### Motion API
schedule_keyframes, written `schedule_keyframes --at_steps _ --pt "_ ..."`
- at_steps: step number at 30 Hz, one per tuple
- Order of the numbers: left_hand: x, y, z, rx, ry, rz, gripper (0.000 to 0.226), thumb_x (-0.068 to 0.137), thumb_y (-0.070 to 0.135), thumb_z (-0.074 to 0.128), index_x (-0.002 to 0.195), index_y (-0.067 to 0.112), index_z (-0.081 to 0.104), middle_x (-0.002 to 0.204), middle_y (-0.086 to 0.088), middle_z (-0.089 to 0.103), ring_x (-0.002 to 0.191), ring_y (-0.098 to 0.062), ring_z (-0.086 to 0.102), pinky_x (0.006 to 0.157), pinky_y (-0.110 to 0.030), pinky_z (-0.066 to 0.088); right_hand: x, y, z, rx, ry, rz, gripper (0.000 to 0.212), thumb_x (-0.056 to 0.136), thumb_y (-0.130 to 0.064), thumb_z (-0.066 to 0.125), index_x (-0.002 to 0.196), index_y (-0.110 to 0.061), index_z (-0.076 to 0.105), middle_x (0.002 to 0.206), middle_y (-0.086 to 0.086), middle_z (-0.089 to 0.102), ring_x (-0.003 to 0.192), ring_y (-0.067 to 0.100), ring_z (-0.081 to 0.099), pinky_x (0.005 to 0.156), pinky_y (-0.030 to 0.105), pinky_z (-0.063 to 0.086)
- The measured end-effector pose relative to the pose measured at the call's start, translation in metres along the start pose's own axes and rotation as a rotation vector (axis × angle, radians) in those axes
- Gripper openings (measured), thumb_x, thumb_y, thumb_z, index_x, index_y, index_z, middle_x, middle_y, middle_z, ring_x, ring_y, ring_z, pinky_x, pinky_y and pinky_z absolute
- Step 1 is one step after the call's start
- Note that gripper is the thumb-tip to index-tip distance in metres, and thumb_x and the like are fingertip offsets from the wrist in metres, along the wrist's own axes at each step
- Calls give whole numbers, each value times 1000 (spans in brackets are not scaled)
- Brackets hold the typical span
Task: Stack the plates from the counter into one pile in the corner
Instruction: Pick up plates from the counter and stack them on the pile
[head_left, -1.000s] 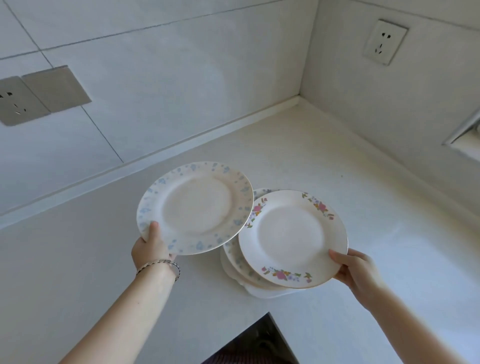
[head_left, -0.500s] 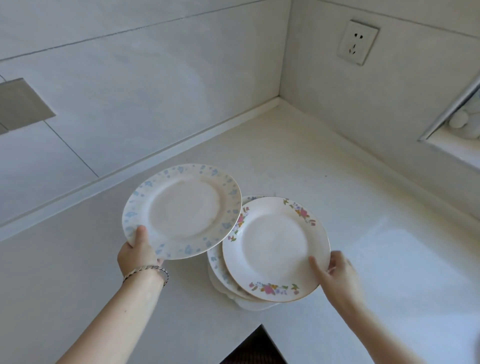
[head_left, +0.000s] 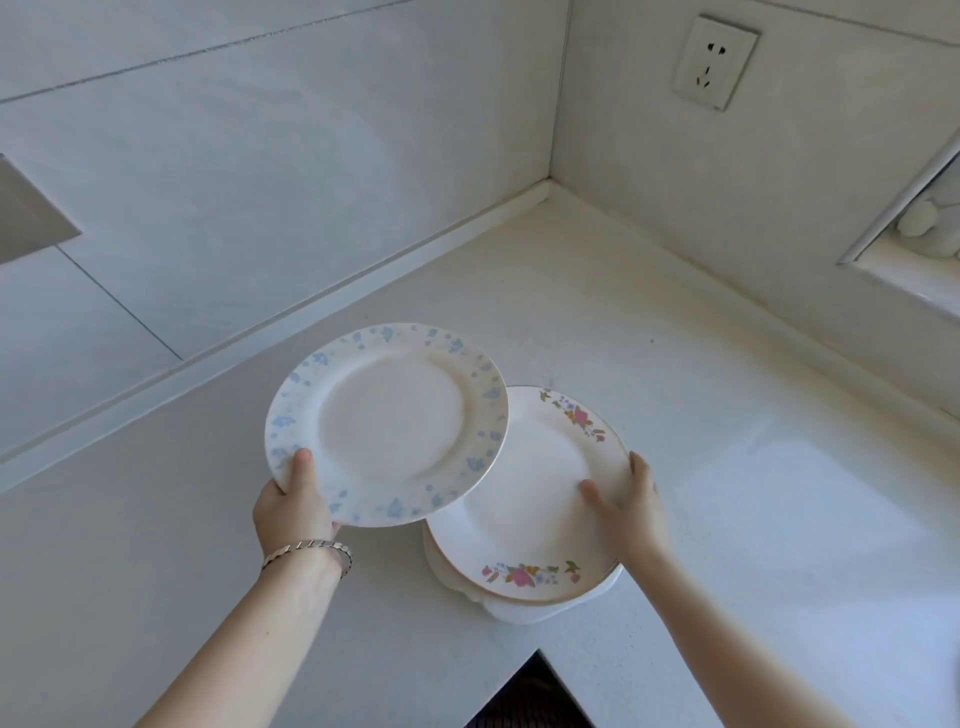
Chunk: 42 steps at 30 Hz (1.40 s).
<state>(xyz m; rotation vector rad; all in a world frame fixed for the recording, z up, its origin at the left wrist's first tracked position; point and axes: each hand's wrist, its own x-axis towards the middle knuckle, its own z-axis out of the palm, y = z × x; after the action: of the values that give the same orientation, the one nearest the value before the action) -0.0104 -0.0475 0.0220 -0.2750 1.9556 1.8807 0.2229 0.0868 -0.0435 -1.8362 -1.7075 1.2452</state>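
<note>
My left hand (head_left: 291, 506) grips the near rim of a white plate with blue flecks (head_left: 387, 423), held in the air and overlapping the pile's left side. A white plate with pink flowers (head_left: 535, 499) lies on top of a small pile of plates (head_left: 519, 610) on the white counter (head_left: 727, 467). My right hand (head_left: 626, 506) still pinches that plate's right rim, thumb on its face and fingers around the edge. The lower plates are mostly hidden.
The counter's inner corner (head_left: 548, 189) lies beyond the pile, between two tiled walls. A wall socket (head_left: 714, 62) sits high on the right wall. A window ledge (head_left: 914, 260) is at the right. A dark cut-out (head_left: 530, 696) opens at the counter's near edge.
My right hand has lowered the pink-flowered plate onto the pile. My left hand has carried the blue-flecked plate right, so it now overlaps the pile.
</note>
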Motion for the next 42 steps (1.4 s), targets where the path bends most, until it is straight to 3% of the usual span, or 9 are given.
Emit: schedule_keyframes --at_steps 3,8,12,15,19,30,33,37,42 --pt "-6 -4 0 85 -67 57 17 92 26 52 81 13 57 72 6 58 65 -10 57 49 -21 47 -7 -14 -11 8 144 -106 63 87 -34 58 140 -10 34 137 8 45 128 26 39 102 38 35" --pt "-28 -14 13 299 -293 125 18 93 23 50 87 10 60 74 0 62 68 -19 59 49 -21 48 -12 -43 -30 316 -188 -113 32 92 -44 43 113 -22 54 69 -10 62 58 4 61 54 21 47" --pt "-36 -25 22 638 -491 180 30 94 30 47 79 7 61 78 -11 66 76 -29 64 67 -38 53 -14 -21 -38 126 -5 -140 24 86 -37 59 104 -23 54 80 -19 60 69 -4 58 44 8 40" --pt "-30 -33 21 935 -647 176 38 93 38 44 70 10 54 63 -9 65 53 -27 67 55 -37 57 -16 0 -41 57 14 -106 28 86 -33 60 110 -21 53 80 -20 59 69 -2 58 44 9 39" --pt "-21 -44 19 1261 -700 256 42 94 47 34 70 16 49 51 2 56 30 -10 50 43 -21 40 -18 12 -34 -3 25 -62 42 85 -37 59 123 -20 50 92 -8 64 88 21 66 69 36 55" --pt "1 -37 31 1557 -604 477 45 93 53 31 63 20 37 60 3 45 63 -25 50 51 -28 31 -7 9 -19 -463 123 -57 58 84 -62 42 132 -30 41 95 2 68 92 27 63 58 28 39" --pt "0 -48 29 1268 -535 525 29 93 41 41 84 14 44 82 -1 53 79 -27 55 61 -29 37 0 8 -15 -232 79 -76 58 82 -48 56 135 -27 43 114 4 53 113 25 49 82 35 46" --pt "-11 -53 45 461 -593 -108 48 98 43 24 141 25 32 138 4 46 130 -19 42 107 -38 36 6 -2 -9 465 -85 64 56 90 -33 54 142 -36 32 141 1 39 119 17 47 95 34 42" --pt "-21 -62 50 180 -564 -264 55 96 52 11 140 32 37 139 4 49 119 -18 51 95 -34 44 5 1 -6 554 -112 32 40 98 -38 35 137 -37 40 136 -9 49 119 11 49 94 27 41"
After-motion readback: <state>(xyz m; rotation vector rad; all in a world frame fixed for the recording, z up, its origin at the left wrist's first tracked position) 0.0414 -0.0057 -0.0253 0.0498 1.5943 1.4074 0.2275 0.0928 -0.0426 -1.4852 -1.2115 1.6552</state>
